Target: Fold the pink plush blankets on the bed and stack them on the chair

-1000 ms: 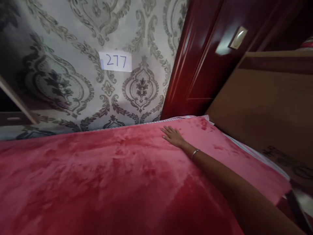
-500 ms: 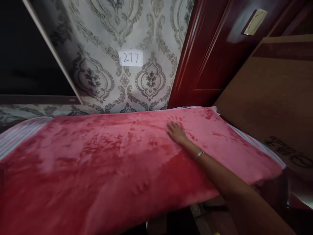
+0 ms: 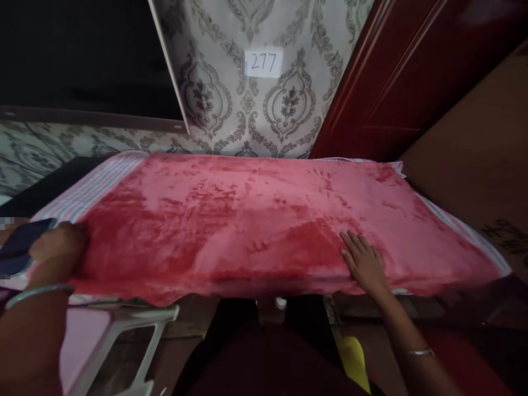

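Pink-red plush cloth (image 3: pixel 247 220), spread flat, patchy; far edge along patterned wall (image 3: pixel 289 104)

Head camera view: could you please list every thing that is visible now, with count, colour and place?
Blanket: one, red and pink, across the middle
Striped cloth: one visible piece at least, pale stripes, showing along the blanket's edges
Screen: one, black, upper left
Wall: one, grey and white pattern, behind
Card: one, white, marked 277, on the wall
Door: one, dark red, upper right
Box: one, brown, right
Flat object: one, dark, beside the left hand
Frame: one, whitish, lower left
Yellow object: one, unclear, bottom
Legs: two, dark clothing, bottom centre
Bracelets: two, pale and silvery, one per arm
Hands: left, blanket's left end; right, on blanket
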A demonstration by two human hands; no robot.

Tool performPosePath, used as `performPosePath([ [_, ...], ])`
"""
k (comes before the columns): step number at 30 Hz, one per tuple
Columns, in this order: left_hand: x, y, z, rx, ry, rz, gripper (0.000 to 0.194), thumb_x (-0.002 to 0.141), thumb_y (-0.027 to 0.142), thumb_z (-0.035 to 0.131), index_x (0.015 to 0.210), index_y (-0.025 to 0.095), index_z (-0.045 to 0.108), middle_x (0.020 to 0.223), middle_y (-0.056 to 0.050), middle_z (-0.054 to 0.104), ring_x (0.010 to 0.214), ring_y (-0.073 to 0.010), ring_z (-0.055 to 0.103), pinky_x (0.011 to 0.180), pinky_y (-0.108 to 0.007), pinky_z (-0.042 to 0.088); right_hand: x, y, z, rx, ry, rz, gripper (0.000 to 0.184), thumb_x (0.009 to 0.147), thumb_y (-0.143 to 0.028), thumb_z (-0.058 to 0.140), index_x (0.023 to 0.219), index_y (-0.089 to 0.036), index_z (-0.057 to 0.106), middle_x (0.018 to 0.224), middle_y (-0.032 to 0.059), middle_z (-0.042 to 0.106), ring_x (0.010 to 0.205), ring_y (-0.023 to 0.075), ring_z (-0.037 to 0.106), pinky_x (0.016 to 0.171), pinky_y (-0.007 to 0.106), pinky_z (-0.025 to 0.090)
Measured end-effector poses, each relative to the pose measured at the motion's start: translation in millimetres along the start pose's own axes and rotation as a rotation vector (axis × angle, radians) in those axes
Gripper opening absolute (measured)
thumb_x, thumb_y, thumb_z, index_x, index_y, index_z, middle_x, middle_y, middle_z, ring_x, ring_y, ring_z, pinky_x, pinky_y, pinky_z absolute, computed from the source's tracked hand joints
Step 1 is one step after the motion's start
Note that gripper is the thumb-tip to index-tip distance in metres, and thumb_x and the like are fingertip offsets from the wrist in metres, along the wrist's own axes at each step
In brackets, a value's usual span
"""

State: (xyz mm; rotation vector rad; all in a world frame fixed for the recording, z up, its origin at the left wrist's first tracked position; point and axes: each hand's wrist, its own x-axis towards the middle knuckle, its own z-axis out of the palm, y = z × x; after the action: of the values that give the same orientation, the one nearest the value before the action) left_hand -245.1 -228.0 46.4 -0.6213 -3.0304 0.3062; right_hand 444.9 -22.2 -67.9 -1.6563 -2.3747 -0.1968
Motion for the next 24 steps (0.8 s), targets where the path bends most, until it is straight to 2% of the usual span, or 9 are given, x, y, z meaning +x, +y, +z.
performPosePath([
  [3, -1, 5, -4.9, -0.197, -0.04, -0.117, 0.075, 0.092, 0.043, 0.021, 0.139, -0.006, 0.052, 0.138, -0.032, 0.058, 0.124, -0.0436, 0.058, 0.089, -0.052, 0.051, -1, -8, -2, 0.002, 0.034, 0.01, 0.057, 0.103, -0.043, 0.024, 0.155, -0.028, 0.043, 0.156, 0.0094, 0.049, 0.145, 0.0334, 0.039, 0.11, 0.059, 0.041],
  [5, -13, 9, -12.9, -0.209, 0.046, -0.077, 0.07, 0.092, 0.04, 0.027, 0.141, -0.005, 0.05, 0.144, -0.031, 0.054, 0.131, -0.0433, 0.052, 0.096, -0.056, 0.048, 0, -11, -3, 0.006, 0.041, 0.011, 0.058, 0.103, -0.043, 0.024, 0.156, -0.029, 0.043, 0.155, 0.0096, 0.049, 0.145, 0.0336, 0.04, 0.11, 0.06, 0.041],
  [7, -33, 17, -20.6, -0.192, 0.152, 0.044, 0.067, 0.094, 0.038, 0.028, 0.143, -0.004, 0.045, 0.15, -0.029, 0.049, 0.137, -0.04, 0.046, 0.104, -0.056, 0.044, 0, -12, -4, 0.008, 0.046, 0.019, 0.058, 0.104, -0.044, 0.023, 0.156, -0.029, 0.043, 0.155, 0.0091, 0.05, 0.145, 0.0334, 0.04, 0.11, 0.061, 0.04],
  [9, -55, 33, -24.1, -0.212, 0.208, 0.241, 0.066, 0.098, 0.04, 0.027, 0.148, -0.001, 0.04, 0.154, -0.027, 0.044, 0.142, -0.0363, 0.041, 0.111, -0.054, 0.039, 0, -12, -5, 0.009, 0.042, 0.025, 0.058, 0.104, -0.045, 0.022, 0.155, -0.028, 0.044, 0.155, 0.0091, 0.049, 0.146, 0.0335, 0.039, 0.111, 0.061, 0.039],
  [12, -85, 66, -17.5, -0.253, 0.172, 0.523, 0.067, 0.101, 0.043, 0.026, 0.155, 0.003, 0.032, 0.164, -0.024, 0.03, 0.153, -0.0342, 0.025, 0.12, -0.057, 0.025, 1, -12, -6, 0.008, 0.02, 0.02, 0.058, 0.104, -0.044, 0.023, 0.156, -0.028, 0.042, 0.156, 0.0094, 0.048, 0.146, 0.0341, 0.038, 0.111, 0.061, 0.039],
  [14, -98, 85, -7.7, -0.231, 0.09, 0.632, 0.067, 0.102, 0.043, 0.028, 0.158, 0.007, 0.029, 0.169, -0.02, 0.02, 0.156, -0.0344, 0.015, 0.123, -0.061, 0.015, 2, -12, -7, 0.004, 0.006, 0.017, 0.058, 0.103, -0.043, 0.024, 0.158, -0.03, 0.04, 0.157, 0.0089, 0.047, 0.146, 0.0338, 0.038, 0.111, 0.062, 0.039],
  [17, -106, 99, 5.7, -0.21, 0.011, 0.645, 0.067, 0.102, 0.042, 0.028, 0.16, 0.009, 0.026, 0.17, -0.016, 0.015, 0.157, -0.0345, 0.013, 0.123, -0.061, 0.014, 4, -12, -8, -0.003, -0.007, 0.028, 0.057, 0.103, -0.043, 0.026, 0.158, -0.03, 0.039, 0.158, 0.0077, 0.046, 0.147, 0.0322, 0.037, 0.112, 0.06, 0.038],
  [24, -96, 98, 13.0, -0.179, 0.042, 0.636, 0.069, 0.101, 0.043, 0.017, 0.161, 0.009, 0.025, 0.171, -0.015, 0.014, 0.157, -0.0345, 0.017, 0.122, -0.059, 0.02, 9, -20, -16, 0.014, -0.071, 0.078, 0.055, 0.104, -0.041, 0.03, 0.155, -0.027, 0.045, 0.162, 0.0068, 0.04, 0.15, 0.0313, 0.033, 0.116, 0.057, 0.033],
])
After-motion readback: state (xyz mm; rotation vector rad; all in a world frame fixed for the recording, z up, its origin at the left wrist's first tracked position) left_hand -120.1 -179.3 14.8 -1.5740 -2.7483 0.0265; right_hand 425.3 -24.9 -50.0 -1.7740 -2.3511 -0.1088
